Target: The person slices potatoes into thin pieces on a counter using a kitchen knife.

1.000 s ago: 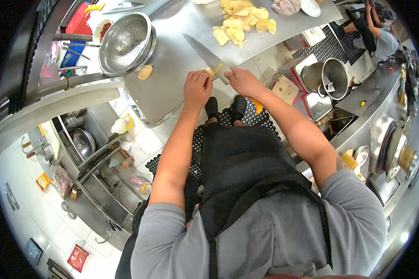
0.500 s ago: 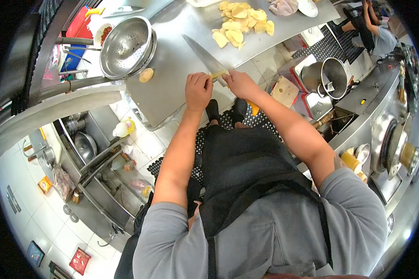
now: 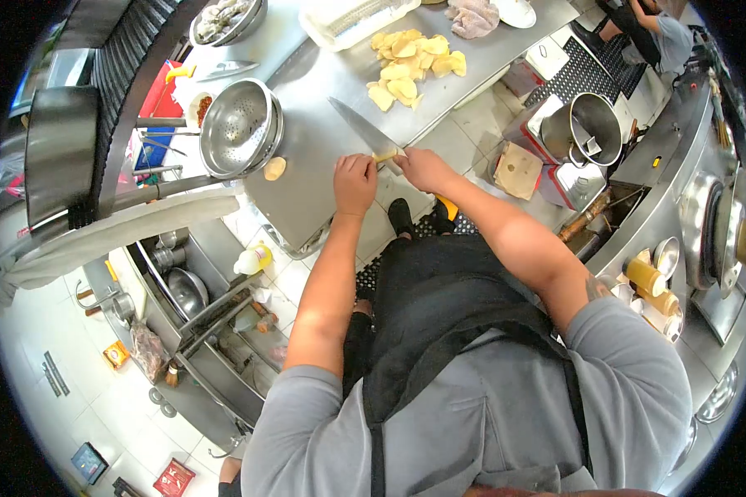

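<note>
A large knife (image 3: 361,124) with a broad steel blade points up and left over the steel table (image 3: 298,199). My right hand (image 3: 425,171) is closed round it, and a yellow handle end shows below the wrist. My left hand (image 3: 356,182) is closed on a small pale-yellow piece, seemingly potato (image 3: 384,155), which touches the blade near my right hand. Its fingers are bent and partly hide the piece. Beyond the knife lies a loose pile of potato slices (image 3: 406,55). One rounded potato piece (image 3: 275,169) rests alone to the left.
Stacked steel colanders (image 3: 236,128) stand at the table's left. Further back are a white tray (image 3: 356,25), raw poultry (image 3: 472,18) and another yellow-handled knife (image 3: 215,70). A tall pot (image 3: 582,128) stands at right, with a person (image 3: 659,37) beyond. A sink unit (image 3: 224,348) is at lower left.
The view has shifted, bringing more of the table's far side into sight. Both hands keep their hold on the knife and the potato, with little visible movement between them.
</note>
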A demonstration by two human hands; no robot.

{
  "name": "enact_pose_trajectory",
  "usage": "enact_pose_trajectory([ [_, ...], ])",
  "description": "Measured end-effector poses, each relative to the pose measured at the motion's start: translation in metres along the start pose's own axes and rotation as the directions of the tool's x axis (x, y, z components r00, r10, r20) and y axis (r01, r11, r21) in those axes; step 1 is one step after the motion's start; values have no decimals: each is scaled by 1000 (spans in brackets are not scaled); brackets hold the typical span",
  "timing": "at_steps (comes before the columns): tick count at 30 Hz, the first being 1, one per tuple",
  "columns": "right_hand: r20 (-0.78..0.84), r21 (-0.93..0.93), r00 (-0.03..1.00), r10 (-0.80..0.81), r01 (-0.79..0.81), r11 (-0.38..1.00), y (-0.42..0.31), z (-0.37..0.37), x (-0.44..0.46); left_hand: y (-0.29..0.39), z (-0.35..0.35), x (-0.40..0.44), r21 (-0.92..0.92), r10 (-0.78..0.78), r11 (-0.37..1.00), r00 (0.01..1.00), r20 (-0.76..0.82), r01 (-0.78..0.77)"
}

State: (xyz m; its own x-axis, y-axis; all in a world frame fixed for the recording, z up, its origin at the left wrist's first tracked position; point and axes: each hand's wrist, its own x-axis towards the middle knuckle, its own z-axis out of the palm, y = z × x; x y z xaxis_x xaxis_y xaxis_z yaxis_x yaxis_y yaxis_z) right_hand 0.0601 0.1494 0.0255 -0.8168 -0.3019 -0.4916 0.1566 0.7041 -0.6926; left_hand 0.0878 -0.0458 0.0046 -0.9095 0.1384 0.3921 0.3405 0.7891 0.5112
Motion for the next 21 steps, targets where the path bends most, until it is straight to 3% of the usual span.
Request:
enact_pose_trajectory([
  [2,-53,-61,997,-55,52,997,10,6,-6,1,0,0,-9,-12,1000,1000,1,12],
  [5,-82,-48,996,23,-27,998,11,18,-8,-1,4,-2,-37,-23,999,1000,-6,23],
  [10,-142,46,989,28,-22,999,-7,23,-5,-1,6,-4,-48,-35,998,999,-37,33],
  [13,-172,83,984,54,-40,996,-14,33,2,1,-6,-2,-44,-66,997,997,46,68],
  [16,-232,107,972,31,-6,994,-18,32,5,8,-34,6,-19,-246,969,969,-27,245],
  [19,-248,88,968,39,-18,996,-17,43,1,28,-41,49,42,18,999,992,125,-23],
  [21,-246,53,969,-1,14,999,-18,44,5,11,-21,57,88,48,993,941,335,-82],
])
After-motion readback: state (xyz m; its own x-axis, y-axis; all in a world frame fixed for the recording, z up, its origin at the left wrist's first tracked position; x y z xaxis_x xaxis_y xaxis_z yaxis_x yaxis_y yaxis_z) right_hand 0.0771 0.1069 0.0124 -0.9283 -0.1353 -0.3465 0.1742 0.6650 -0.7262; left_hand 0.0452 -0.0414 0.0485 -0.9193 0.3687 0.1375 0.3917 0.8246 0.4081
